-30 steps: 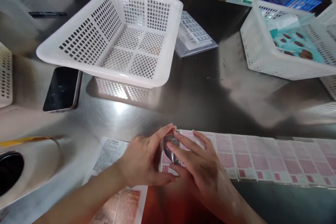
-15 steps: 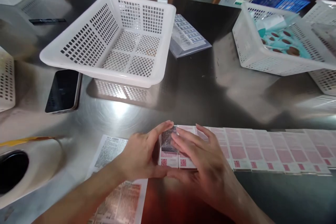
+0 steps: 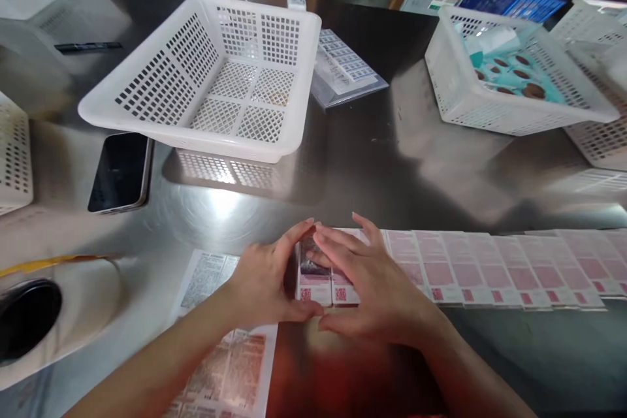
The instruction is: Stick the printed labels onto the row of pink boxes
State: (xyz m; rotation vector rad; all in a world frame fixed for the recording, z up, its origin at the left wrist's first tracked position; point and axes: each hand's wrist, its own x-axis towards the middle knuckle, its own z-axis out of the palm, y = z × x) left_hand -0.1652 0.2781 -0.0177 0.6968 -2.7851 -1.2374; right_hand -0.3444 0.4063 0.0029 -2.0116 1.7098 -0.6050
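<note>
A row of flat pink-and-white packs (image 3: 443,271) runs rightward along the table, some with red QR codes. On the leftmost pack (image 3: 313,295) lies a dark printed label (image 3: 309,266), partly covered by fingers. My left hand (image 3: 259,281) spans the left end of that pack, index finger at its far edge and thumb at its near edge. My right hand (image 3: 377,281) lies over the label and the neighbouring pack with fingers spread, fingertips on the label. Under my left forearm is a sheet of printed labels (image 3: 269,366).
A white plastic basket (image 3: 298,137) stands ahead, with a black phone (image 3: 120,173) at its left. Bagged label sheets (image 3: 350,72) lie beyond. Another basket (image 3: 490,114) at right holds teal packages. A roll (image 3: 93,307) sits at near left, and a pen (image 3: 88,47) lies farther back.
The right hand's fingertips have slid left and slightly away over the label. Both thumbs have drawn apart a little. The left hand stays at the pack's end; the view has shifted slightly.
</note>
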